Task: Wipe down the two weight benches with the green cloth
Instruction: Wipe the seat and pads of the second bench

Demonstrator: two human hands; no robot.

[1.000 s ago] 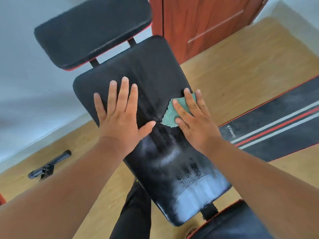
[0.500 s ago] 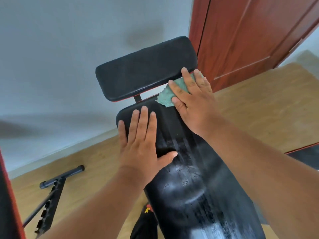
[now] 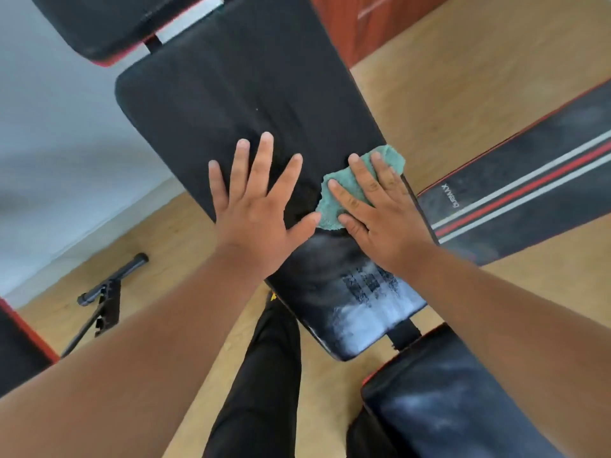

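Fingers straight and spread, my left hand [image 3: 254, 213] lies flat on the black bench surface [image 3: 251, 104]; my right hand [image 3: 380, 209] presses the green cloth [image 3: 334, 200] down near the pad's right edge, grip flat rather than curled. Beside it on the wood floor [image 3: 463, 94] lies a striped pad [image 3: 529, 190], with a black bar [image 3: 112, 282] left.
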